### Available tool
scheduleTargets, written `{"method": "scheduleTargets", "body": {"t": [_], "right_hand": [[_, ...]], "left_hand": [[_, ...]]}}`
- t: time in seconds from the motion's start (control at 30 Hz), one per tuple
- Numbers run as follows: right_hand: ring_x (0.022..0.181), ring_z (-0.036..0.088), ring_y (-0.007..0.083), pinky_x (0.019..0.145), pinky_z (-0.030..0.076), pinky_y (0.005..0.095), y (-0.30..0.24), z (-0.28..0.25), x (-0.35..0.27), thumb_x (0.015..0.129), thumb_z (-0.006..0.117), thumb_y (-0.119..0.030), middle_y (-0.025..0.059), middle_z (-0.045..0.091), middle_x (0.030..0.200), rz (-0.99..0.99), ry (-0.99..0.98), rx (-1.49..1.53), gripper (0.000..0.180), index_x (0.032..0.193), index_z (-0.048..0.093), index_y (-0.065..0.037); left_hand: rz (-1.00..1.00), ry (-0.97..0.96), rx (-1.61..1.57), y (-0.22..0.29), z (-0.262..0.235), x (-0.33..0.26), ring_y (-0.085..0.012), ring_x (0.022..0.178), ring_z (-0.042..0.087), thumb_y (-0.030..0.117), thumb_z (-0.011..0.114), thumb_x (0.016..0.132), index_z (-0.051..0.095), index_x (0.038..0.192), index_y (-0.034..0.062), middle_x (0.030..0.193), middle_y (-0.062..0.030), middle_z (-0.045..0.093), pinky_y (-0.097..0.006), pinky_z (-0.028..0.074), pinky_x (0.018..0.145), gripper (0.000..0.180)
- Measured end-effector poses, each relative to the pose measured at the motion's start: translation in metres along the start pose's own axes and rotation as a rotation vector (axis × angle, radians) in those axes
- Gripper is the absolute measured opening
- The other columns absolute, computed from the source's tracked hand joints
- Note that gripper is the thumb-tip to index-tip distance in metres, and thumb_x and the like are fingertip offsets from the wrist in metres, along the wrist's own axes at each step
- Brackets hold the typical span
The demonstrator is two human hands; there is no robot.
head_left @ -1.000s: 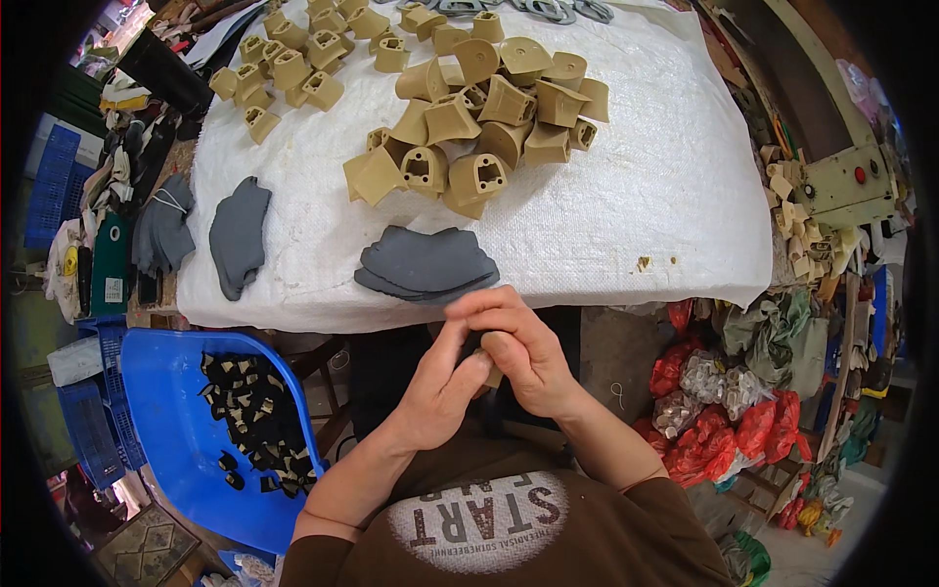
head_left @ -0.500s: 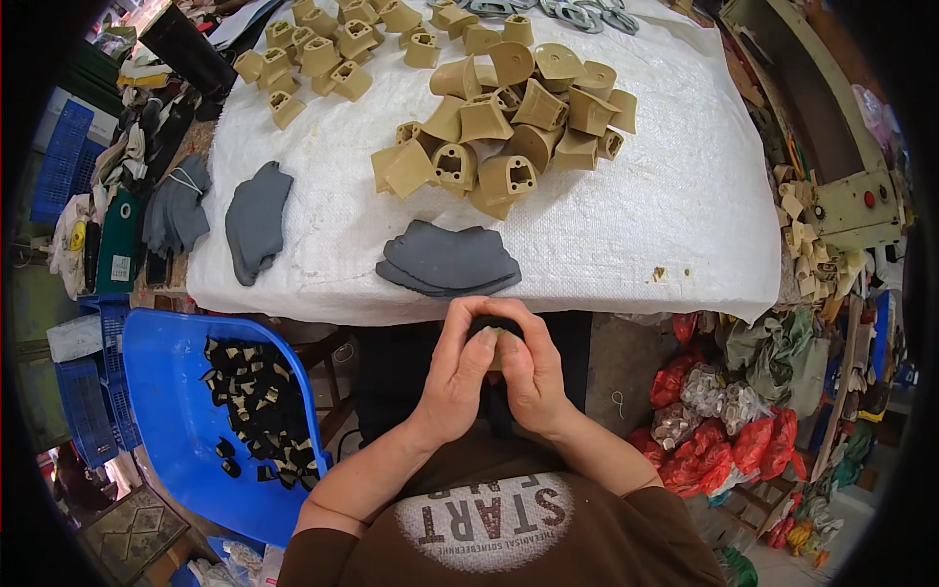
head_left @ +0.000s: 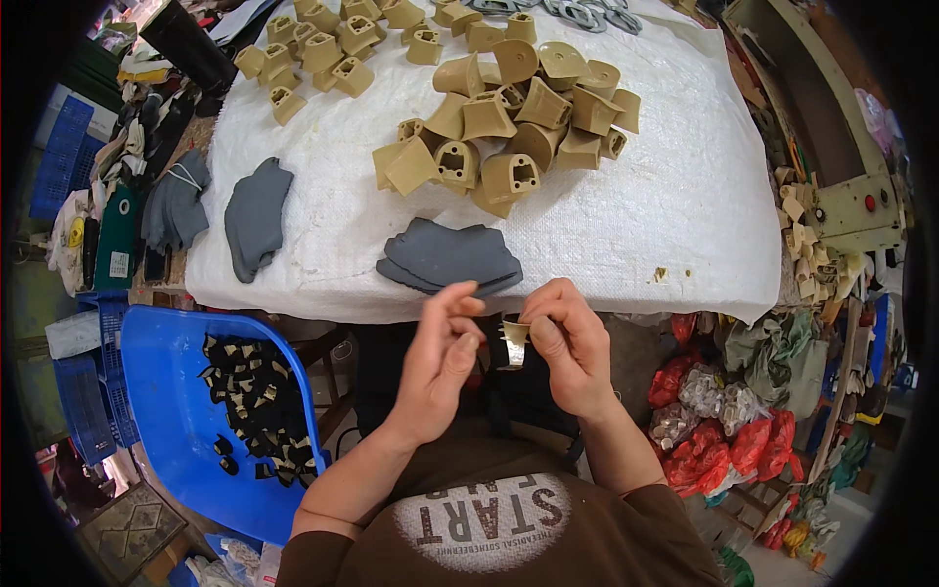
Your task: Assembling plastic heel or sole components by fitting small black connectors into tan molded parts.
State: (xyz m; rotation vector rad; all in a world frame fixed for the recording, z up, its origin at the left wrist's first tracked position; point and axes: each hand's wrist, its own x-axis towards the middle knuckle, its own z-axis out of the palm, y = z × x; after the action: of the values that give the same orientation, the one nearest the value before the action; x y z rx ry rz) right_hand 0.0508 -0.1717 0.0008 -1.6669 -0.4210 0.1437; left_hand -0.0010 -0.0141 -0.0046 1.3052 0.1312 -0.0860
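Tan scrap (head_left: 513,339) is pinched in the right hand (head_left: 570,344), just near of the grey stack (head_left: 452,256) on the table (head_left: 675,196); the left hand (head_left: 439,354), fingers loosely curled, holds nothing beside it.

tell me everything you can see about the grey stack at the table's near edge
The grey stack is a few flat, dark grey cut sheets, looking like thin rubber or foam, laid loosely on each other with wavy, notched outlines. It lies flat on the white woven cover, just below the heap of tan blocks and apart from them. Neither hand touches it.
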Motion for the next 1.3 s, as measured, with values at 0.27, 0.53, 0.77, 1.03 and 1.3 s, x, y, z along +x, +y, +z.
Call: {"method": "scheduleTargets", "body": {"t": [0.27,0.53,0.77,1.03,1.3], "right_hand": [[0.07,0.049,0.0244,0.072,0.037,0.0324,0.006,0.007,-0.004,0.088,0.058,-0.014,0.008,0.053,0.075,-0.039,-0.082,-0.074,0.014,0.08,0.055,-0.003],[0.067,0.048,0.0261,0.064,0.038,0.0337,0.012,0.017,-0.009,0.087,0.058,-0.013,0.0096,0.05,0.072,-0.124,-0.091,-0.067,0.016,0.076,0.055,-0.003],[0.068,0.053,0.0178,0.059,0.043,0.0278,0.01,0.01,-0.002,0.09,0.058,-0.015,0.0088,0.054,0.079,-0.08,-0.042,0.015,0.016,0.086,0.059,0.001],[0.074,0.062,0.0145,0.063,0.053,0.0248,-0.005,0.008,0.002,0.089,0.055,-0.002,0.0068,0.054,0.09,0.187,-0.317,0.333,0.01,0.098,0.057,0.004],[0.063,0.057,0.0223,0.055,0.046,0.0298,-0.007,0.032,0.012,0.076,0.067,0.001,0.0108,0.056,0.08,-0.254,-0.227,-0.261,0.02,0.094,0.059,0.0]], "left_hand": [[0.142,-0.015,0.165,0.006,-0.012,0.007,-0.005,0.063,0.045,0.012,0.06,0.088,0.057,0.082,0.0002,0.076,-0.0001,0.051,-0.021,0.036,0.055,0.014],[0.12,0.091,0.106,-0.008,-0.004,0.008,-0.004,0.06,0.04,0.01,0.059,0.087,0.052,0.071,0.0009,0.063,0.0019,0.045,-0.02,0.033,0.053,0.02],[0.113,-0.044,0.165,-0.005,-0.012,-0.005,-0.0076,0.083,0.049,0.02,0.068,0.083,0.047,0.112,0.0018,0.096,-0.0018,0.051,-0.022,0.041,0.076,0.04],[-0.061,-0.164,-0.141,0.01,-0.031,-0.014,-0.0116,0.097,0.053,0.024,0.074,0.08,0.044,0.12,-0.0002,0.105,-0.0057,0.054,-0.027,0.042,0.089,0.055],[0.047,0.099,-0.002,0.001,-0.055,-0.033,-0.0132,0.084,0.057,0.033,0.074,0.078,0.043,0.124,0.0004,0.104,-0.0055,0.053,-0.026,0.048,0.072,0.064]]}}
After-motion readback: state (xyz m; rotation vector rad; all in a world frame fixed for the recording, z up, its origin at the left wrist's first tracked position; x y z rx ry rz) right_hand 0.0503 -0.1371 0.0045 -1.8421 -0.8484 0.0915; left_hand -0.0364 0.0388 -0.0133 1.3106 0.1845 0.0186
